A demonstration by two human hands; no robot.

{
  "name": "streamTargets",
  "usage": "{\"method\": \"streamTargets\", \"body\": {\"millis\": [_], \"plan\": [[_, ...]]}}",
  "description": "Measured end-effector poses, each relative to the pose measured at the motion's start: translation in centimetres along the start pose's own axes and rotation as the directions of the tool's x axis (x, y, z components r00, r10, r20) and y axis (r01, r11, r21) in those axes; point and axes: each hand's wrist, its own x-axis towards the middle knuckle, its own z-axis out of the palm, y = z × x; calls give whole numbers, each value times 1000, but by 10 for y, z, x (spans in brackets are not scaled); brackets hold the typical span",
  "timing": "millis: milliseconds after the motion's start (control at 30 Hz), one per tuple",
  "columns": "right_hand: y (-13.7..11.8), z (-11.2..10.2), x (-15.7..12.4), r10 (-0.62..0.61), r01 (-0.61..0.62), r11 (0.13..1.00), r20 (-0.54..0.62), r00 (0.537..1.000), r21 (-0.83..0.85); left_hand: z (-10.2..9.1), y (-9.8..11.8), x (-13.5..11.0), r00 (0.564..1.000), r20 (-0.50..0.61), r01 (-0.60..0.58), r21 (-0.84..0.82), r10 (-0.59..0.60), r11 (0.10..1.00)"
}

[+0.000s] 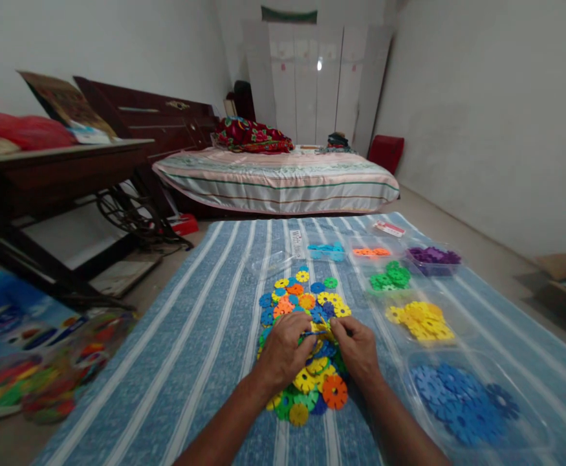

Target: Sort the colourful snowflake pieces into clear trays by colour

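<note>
A flat cluster of interlocked plastic flower discs point(306, 304) in blue, yellow, orange and green lies on a blue striped cloth point(205, 336). My left hand point(285, 353) and my right hand point(358, 349) rest on its middle, fingers curled and pinched together. Between their fingertips sits a yellow disc point(322, 328) of the cluster, gripped from both sides. An orange disc point(335, 391) and a yellow disc point(299, 414) stick out at the near edge below my wrists.
Clear trays to the right hold sorted discs: dark blue point(462, 401), yellow point(421, 320), green point(390, 277), purple point(433, 255), orange point(370, 252), light blue point(326, 249). A bag of toys point(54, 369) lies left. A bed point(273, 175) and a dark table point(44, 175) stand beyond.
</note>
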Motion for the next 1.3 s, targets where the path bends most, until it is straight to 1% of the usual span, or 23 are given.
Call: {"method": "streamTargets", "body": {"millis": [133,300,400,533,633,700,867,1000,1167,1300], "plan": [[2,-1,-1,8,-8,1000,12,1000,-5,-2,-1,1,994,-69,83,-83,-89,993],[2,-2,-1,33,-33,999,19,999,9,-6,0,2,972,-134,172,-136,-191,976],[0,-3,-2,34,-34,999,26,999,3,-9,-4,3,956,-175,206,-168,-235,964],[1,-5,-2,48,-47,999,43,998,-6,-13,-18,3,920,-264,248,-180,-289,952],[3,-6,-2,64,-64,998,69,996,-3,-16,-34,1,880,-343,296,-144,-328,944],[3,-7,-3,60,-60,998,87,994,-12,-17,-44,-1,863,-374,322,-112,-340,940],[2,-9,-4,52,-47,998,113,992,-48,-10,-64,-4,871,-395,301,-37,-291,953],[1,-9,-4,46,-41,998,94,995,-55,-3,-75,-4,836,-448,354,2,-316,935],[2,-8,-5,43,-40,997,54,998,-66,-2,-78,-3,836,-413,397,-3,-363,918],[1,-7,-4,1,-1,995,7,1000,-97,-5,-78,-1,831,-384,425,-27,-402,905]]}}
